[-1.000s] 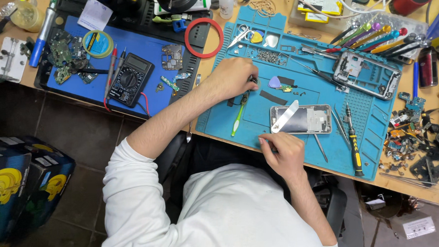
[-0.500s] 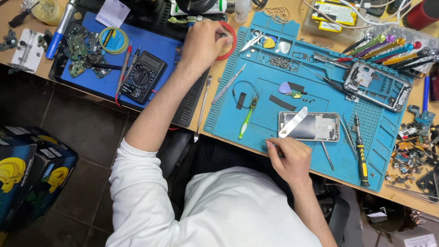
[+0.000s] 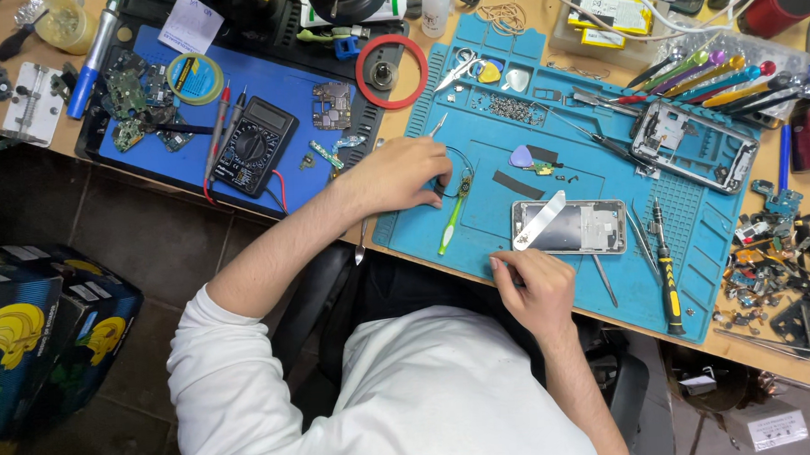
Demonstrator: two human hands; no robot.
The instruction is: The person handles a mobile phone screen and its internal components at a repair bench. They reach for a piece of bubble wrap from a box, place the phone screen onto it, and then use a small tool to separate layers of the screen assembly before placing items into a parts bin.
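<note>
Bench: a wooden worktop [image 3: 17, 99] crowded with tools and parts.
Mat: a blue silicone repair mat [image 3: 698, 269] with moulded trays, under both hands.
Meter: a black handheld multimeter [image 3: 254, 145] on a separate dark blue pad, left of the mat.
Phone: an opened silver phone body [image 3: 580, 227] lying flat mid-mat, a white flat pry tool [image 3: 539, 222] slanting across its left end.
Left hand [image 3: 394, 175]: resting at the mat's left edge, fingers pinched narrow on a thin metal tool [image 3: 439, 126] whose tip shows above the knuckles.
Right hand [image 3: 533, 286]: curled loosely at the mat's near edge, just below the phone; whether it holds anything cannot be told.
Brush: a green-handled brush [image 3: 450, 225] just right of the left hand.
</note>
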